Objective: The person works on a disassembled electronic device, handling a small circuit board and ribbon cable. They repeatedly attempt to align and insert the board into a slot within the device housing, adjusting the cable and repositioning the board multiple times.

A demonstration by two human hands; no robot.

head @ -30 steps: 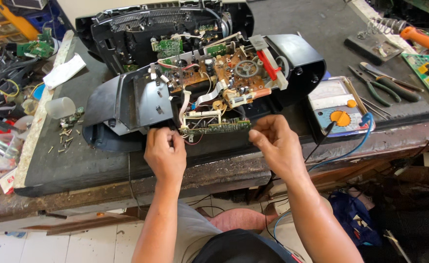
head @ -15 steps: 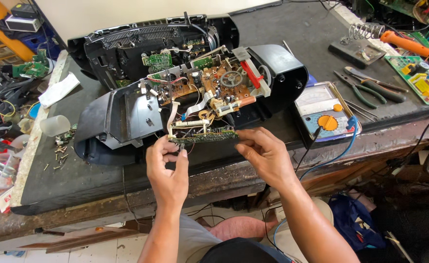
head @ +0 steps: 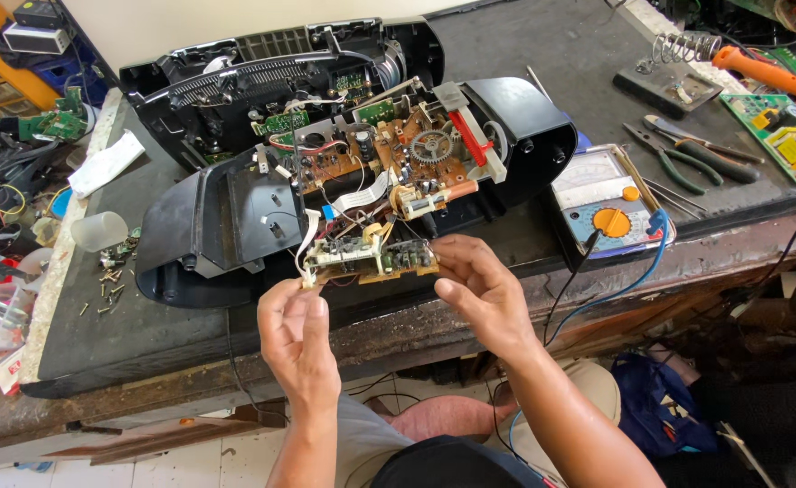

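Both hands' fingers pinch the narrow circuit board (head: 371, 258) by its ends, long axis running left-right.

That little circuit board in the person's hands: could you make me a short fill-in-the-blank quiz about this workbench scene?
1. Both hands hold a small circuit board pulled from the opened black ____.
2. The large gear inside the chassis is coloured ____.
3. The multimeter has an orange ____ on its face.
4. The pliers lie to the ____ of the multimeter.

Missing words: stereo; grey; dial; right
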